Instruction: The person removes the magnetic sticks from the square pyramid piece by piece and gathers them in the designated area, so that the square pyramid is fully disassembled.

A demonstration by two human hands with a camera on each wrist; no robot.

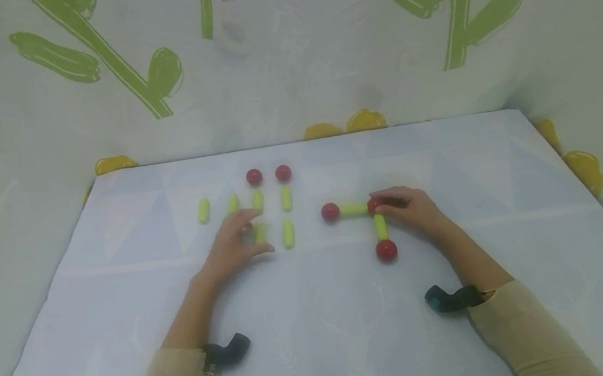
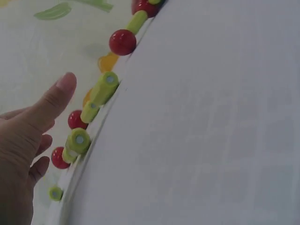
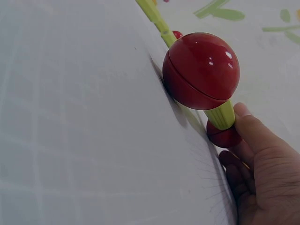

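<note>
In the head view, three red balls joined by two yellow-green rods form an L on the right. My right hand (image 1: 413, 213) pinches the corner ball (image 1: 375, 205) between thumb and fingers. A rod (image 1: 354, 209) runs left from it to an end ball (image 1: 331, 212); another rod (image 1: 380, 227) runs toward me to a near ball (image 1: 386, 250), large in the right wrist view. My left hand (image 1: 230, 244) hovers over the loose rods, thumb and fingers spread apart around a loose rod (image 1: 259, 234). In the left wrist view, a gap shows between the thumb and the rods.
Several more loose rods stand in rows beside and beyond my left hand, among them a rod (image 1: 288, 233) and a rod (image 1: 203, 210). Two loose red balls, a left ball (image 1: 254, 177) and a right ball (image 1: 284, 173), lie behind them. The white table (image 1: 324, 340) ends at a patterned wall.
</note>
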